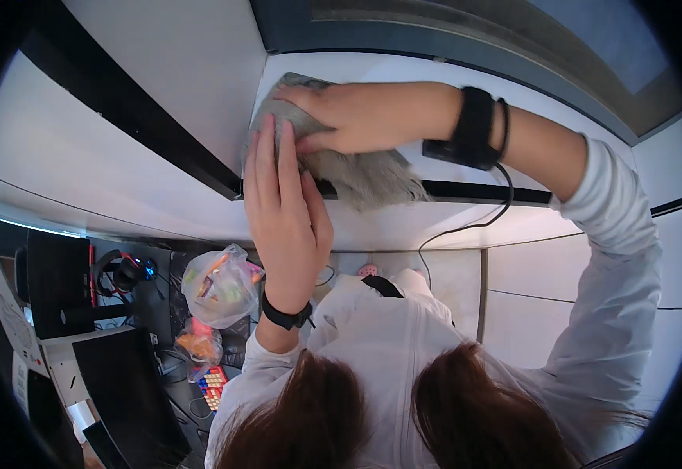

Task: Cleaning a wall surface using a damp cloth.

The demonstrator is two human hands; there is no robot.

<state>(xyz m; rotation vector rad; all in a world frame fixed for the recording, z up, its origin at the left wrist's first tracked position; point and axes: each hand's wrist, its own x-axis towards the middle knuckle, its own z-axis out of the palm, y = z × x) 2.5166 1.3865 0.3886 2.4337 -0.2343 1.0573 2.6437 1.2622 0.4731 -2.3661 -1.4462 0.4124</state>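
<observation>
A grey cloth [370, 176] with a shaggy edge lies bunched on a white window sill [470, 167], in its left corner. My right hand [347, 120] grips the cloth from above, thumb and fingers sunk into its folds. Against the cloth's left side, my left hand [285, 225] rests with its fingers extended and slightly spread; the fingertips touch the fabric. Part of the cloth droops over the sill's black front edge [493, 192]. A black strap with a small device [464, 149] is on my right wrist, and a cable runs down from it. My left wrist wears a black band [285, 316].
A grey window frame [364, 35] borders the sill at the back, and a white side wall [171, 53] rises on the left. Below left is a desk with monitors [124, 393], a headset [127, 272], a keyboard [213, 387] and plastic bags [221, 287]. The wrist cable [464, 225] hangs before me.
</observation>
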